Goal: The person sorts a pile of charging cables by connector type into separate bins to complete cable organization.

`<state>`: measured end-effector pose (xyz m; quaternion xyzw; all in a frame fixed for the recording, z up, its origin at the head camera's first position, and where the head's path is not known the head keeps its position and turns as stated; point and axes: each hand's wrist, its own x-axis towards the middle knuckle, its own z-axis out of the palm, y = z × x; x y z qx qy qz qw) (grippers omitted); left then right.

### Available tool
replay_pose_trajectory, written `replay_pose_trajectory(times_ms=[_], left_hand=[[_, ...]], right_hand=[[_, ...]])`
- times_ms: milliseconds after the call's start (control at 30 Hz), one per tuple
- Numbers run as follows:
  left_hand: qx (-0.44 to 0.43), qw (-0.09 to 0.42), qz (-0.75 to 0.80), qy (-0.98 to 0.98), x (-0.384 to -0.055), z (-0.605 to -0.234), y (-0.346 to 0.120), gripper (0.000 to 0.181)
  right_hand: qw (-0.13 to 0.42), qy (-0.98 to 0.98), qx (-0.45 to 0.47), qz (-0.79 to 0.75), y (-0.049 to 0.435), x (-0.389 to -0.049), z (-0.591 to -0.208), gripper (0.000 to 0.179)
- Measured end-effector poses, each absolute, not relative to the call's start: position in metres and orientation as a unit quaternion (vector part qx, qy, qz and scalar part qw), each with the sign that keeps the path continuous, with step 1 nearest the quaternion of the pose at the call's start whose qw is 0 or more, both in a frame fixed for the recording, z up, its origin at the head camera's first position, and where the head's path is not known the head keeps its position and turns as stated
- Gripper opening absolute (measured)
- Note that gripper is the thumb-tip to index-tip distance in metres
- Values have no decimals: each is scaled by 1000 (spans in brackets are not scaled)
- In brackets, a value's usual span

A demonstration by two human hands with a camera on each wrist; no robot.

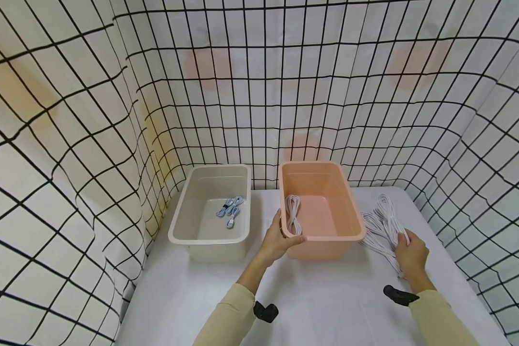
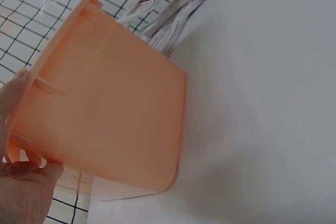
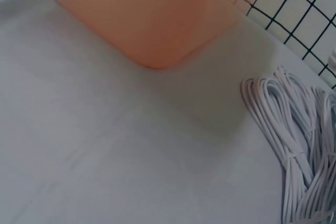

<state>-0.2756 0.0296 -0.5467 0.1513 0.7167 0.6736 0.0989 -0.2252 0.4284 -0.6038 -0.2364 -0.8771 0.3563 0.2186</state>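
Observation:
My left hand [image 1: 277, 244] grips the near left corner of an orange plastic bin [image 1: 324, 248] by its rim. In the left wrist view its fingers curl at the rim of the tilted-looking bin wall [image 2: 115, 93]. Inside the bin, along the left side, lies a coiled white cable [image 1: 292, 214]. Off to the right of the bin, my right hand [image 1: 412, 254] holds a looped bundle of white cable [image 1: 387, 211], raised at its far end. Under and beside it, more white cable bundles [image 1: 374, 234] lie on the table; the right wrist view shows these tied coils [image 3: 294, 145] closely.
A cream bin [image 1: 212, 245] stands left of the orange one, with small light-blue cables [image 1: 230, 207] inside. Black wire mesh [image 1: 264, 96] rises behind and on both sides of the white table [image 1: 328, 298]. Each wrist carries a black strap-like piece [image 1: 265, 312].

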Motion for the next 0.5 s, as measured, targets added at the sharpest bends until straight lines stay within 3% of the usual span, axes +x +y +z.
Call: replay_pose_trajectory(times_ms=[500], left_hand=[[137, 104, 679, 714, -275, -546, 30, 117]], right_hand=[[166, -879, -245, 374, 433, -228, -579, 51]])
